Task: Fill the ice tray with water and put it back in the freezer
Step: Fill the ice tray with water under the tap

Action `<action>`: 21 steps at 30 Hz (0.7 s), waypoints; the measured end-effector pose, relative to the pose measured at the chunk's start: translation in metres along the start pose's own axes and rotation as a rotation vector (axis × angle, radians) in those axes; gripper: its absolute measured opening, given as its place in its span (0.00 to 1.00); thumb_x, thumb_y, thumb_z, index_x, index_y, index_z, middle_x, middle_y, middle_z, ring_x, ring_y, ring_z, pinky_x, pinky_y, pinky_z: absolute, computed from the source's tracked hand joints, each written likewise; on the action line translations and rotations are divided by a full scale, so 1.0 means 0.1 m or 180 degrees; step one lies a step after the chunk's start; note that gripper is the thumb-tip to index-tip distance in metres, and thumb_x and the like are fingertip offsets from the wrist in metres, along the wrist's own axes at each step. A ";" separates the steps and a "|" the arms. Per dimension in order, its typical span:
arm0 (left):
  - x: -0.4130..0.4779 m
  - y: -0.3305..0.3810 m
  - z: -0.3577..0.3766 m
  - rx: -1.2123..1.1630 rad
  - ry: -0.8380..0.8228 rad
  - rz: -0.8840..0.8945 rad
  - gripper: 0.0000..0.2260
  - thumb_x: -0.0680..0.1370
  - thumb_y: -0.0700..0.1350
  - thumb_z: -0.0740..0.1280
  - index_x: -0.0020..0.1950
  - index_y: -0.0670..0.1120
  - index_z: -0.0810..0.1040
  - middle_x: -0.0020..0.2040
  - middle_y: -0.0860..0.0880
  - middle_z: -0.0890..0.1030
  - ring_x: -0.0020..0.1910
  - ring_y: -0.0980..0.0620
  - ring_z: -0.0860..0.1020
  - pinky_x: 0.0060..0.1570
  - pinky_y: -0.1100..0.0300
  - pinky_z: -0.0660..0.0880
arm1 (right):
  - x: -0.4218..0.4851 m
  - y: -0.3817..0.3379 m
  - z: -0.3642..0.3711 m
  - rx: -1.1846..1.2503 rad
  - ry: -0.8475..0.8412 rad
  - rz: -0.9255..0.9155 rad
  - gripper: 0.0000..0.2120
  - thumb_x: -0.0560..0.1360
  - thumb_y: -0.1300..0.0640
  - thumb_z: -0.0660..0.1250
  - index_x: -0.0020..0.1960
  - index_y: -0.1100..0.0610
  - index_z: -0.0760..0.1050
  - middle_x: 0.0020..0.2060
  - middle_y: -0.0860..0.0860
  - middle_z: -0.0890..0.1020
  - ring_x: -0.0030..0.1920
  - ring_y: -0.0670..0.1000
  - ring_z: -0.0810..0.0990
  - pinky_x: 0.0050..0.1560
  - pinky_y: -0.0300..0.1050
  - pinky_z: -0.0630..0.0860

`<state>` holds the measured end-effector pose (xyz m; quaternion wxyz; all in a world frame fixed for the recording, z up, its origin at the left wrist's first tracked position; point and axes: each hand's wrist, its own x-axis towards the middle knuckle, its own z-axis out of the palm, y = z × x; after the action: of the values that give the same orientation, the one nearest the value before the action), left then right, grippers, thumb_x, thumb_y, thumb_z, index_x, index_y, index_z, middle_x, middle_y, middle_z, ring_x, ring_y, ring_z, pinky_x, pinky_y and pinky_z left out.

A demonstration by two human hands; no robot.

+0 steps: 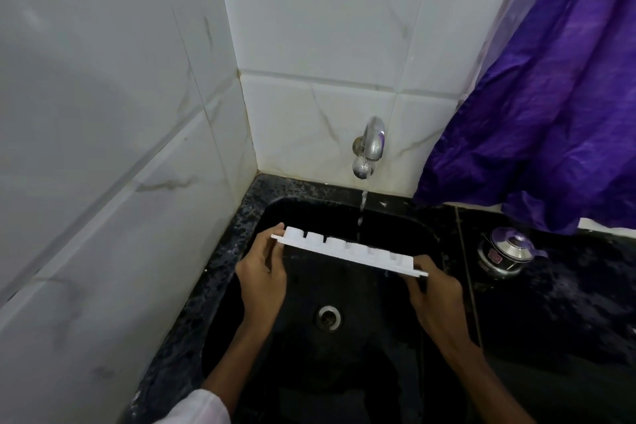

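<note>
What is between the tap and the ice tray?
In the head view, only a thin water stream falls from the tap toward the ice tray, above the black sink.

Single head-worn view, looking forward and down, close above the sink, facing the tiled corner

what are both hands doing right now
Left hand: closed on the left end of the white ice tray.
Right hand: closed on the tray's right end, holding it over the sink.

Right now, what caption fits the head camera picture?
Both hands, left hand and right hand, hold a white ice tray under the running tap over a black sink.
</note>
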<state>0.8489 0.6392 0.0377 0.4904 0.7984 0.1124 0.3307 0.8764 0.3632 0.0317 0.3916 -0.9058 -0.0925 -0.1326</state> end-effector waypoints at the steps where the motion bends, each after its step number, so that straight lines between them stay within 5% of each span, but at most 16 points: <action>1: 0.00 -0.01 0.01 -0.0060 -0.0009 -0.0049 0.12 0.81 0.35 0.66 0.63 0.44 0.81 0.59 0.53 0.84 0.59 0.56 0.82 0.59 0.50 0.80 | -0.03 -0.01 0.03 0.0079 0.0081 0.0089 0.09 0.74 0.63 0.73 0.49 0.51 0.78 0.32 0.46 0.81 0.30 0.44 0.78 0.31 0.42 0.74; 7: -0.10 0.23 0.06 -0.1210 0.0340 -0.1145 0.16 0.80 0.39 0.68 0.69 0.47 0.74 0.64 0.53 0.80 0.64 0.61 0.78 0.63 0.65 0.75 | -0.22 -0.13 0.15 0.0462 0.0140 0.0855 0.10 0.72 0.60 0.75 0.48 0.48 0.79 0.34 0.40 0.84 0.38 0.33 0.81 0.40 0.28 0.74; 11: -0.35 0.16 0.11 -0.1228 -0.0009 -0.1688 0.29 0.80 0.45 0.68 0.79 0.52 0.61 0.74 0.57 0.70 0.69 0.60 0.74 0.67 0.58 0.73 | -0.40 -0.24 0.29 0.0669 -0.0061 0.1284 0.09 0.71 0.58 0.75 0.47 0.48 0.79 0.35 0.39 0.84 0.38 0.35 0.82 0.43 0.39 0.79; 14: -0.47 0.09 0.13 -0.1354 0.0112 -0.2204 0.35 0.81 0.49 0.67 0.82 0.55 0.50 0.77 0.57 0.65 0.67 0.56 0.74 0.69 0.51 0.71 | -0.60 -0.32 0.41 0.1011 -0.0185 0.1580 0.13 0.70 0.59 0.76 0.50 0.44 0.79 0.36 0.39 0.85 0.38 0.37 0.82 0.40 0.35 0.78; 17: -0.54 0.03 0.17 -0.1753 -0.0054 -0.2495 0.26 0.82 0.50 0.64 0.79 0.48 0.64 0.72 0.51 0.75 0.64 0.53 0.79 0.64 0.51 0.75 | -0.76 -0.41 0.54 0.1357 -0.0353 0.1853 0.17 0.70 0.60 0.76 0.51 0.42 0.77 0.37 0.42 0.86 0.39 0.40 0.84 0.41 0.35 0.77; 19: -0.57 0.05 0.17 -0.1828 -0.0424 -0.2500 0.16 0.82 0.52 0.64 0.68 0.47 0.77 0.61 0.48 0.84 0.58 0.50 0.83 0.60 0.48 0.79 | -0.84 -0.44 0.63 0.1759 -0.0736 0.2039 0.18 0.70 0.61 0.76 0.56 0.47 0.78 0.42 0.45 0.87 0.44 0.44 0.85 0.46 0.43 0.81; 21: -0.55 0.06 0.13 -0.1708 -0.0592 -0.2338 0.13 0.82 0.52 0.64 0.64 0.48 0.79 0.56 0.49 0.86 0.54 0.49 0.85 0.55 0.48 0.81 | -0.86 -0.43 0.63 0.2020 -0.1321 0.2109 0.20 0.70 0.55 0.77 0.60 0.54 0.78 0.46 0.49 0.87 0.48 0.49 0.86 0.49 0.47 0.82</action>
<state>0.8150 0.5990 0.0162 0.7724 0.5768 0.2538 0.0796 0.7941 0.4334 -0.0067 0.6421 -0.7301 0.0883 0.2164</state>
